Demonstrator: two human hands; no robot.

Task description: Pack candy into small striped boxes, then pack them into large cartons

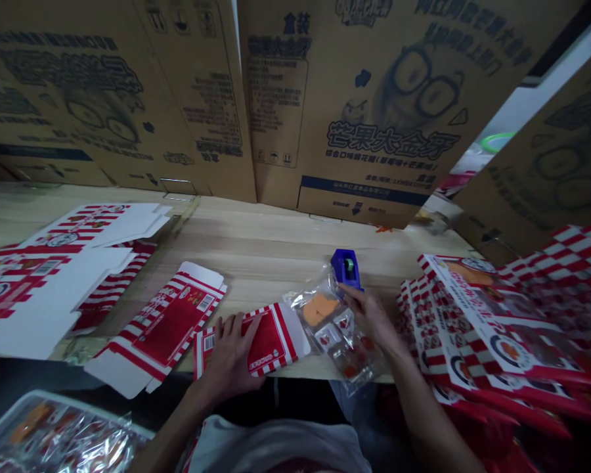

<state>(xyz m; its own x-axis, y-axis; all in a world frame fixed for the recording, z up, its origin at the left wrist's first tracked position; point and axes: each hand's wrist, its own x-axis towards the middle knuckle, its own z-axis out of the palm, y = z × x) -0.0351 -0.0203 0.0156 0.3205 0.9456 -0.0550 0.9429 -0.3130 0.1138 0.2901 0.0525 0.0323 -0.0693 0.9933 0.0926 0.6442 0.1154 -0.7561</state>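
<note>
My left hand [234, 358] lies across a folded red-and-white striped carton [270, 345], its fingers bent over the far edge and holding it against the table. A clear plastic packet [342, 341] lies beside the carton's right end. Orange pieces, small printed sachets and reddish round pieces show inside it. My right hand [372, 318] is over the packet's right side, with its fingertips close together at the front of a blue tape dispenser [345, 268]. What those fingertips pinch, if anything, is too small to make out.
Another carton [177, 322] lies left of my hand, near flat carton blanks [54, 276]. Filled cartons [473, 322] are stacked at right. Large cardboard boxes [335, 112] wall the table's back. At lower left, a white tub [34, 397] holds wrapped packets below the table edge [103, 341].
</note>
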